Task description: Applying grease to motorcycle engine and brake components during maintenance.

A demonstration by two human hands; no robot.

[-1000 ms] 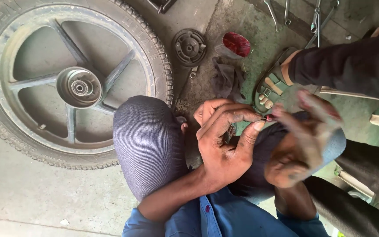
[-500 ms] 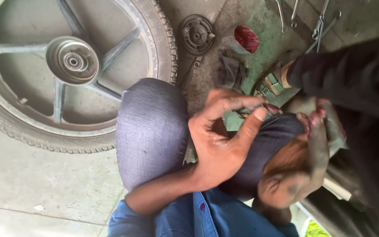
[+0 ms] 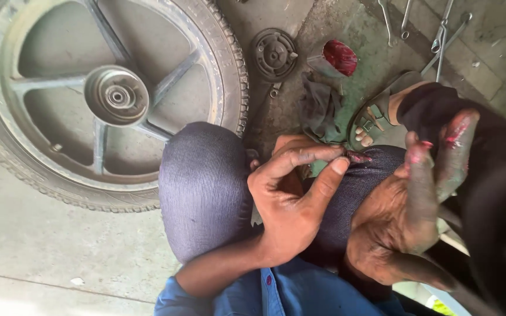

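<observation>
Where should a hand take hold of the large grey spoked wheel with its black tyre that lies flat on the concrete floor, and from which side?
The large grey spoked wheel is probably best gripped on a spoke or at its tyred rim, since it lies flat and the gaps between spokes are open. Come from above on the near side, beside the grey-clad knee. The left hand is closest.

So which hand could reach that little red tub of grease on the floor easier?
Probably the right hand. It is open, its red-smeared fingers pointing toward the small red grease tub, while the left hand is busy pinching something small and dark at its fingertips.
</observation>
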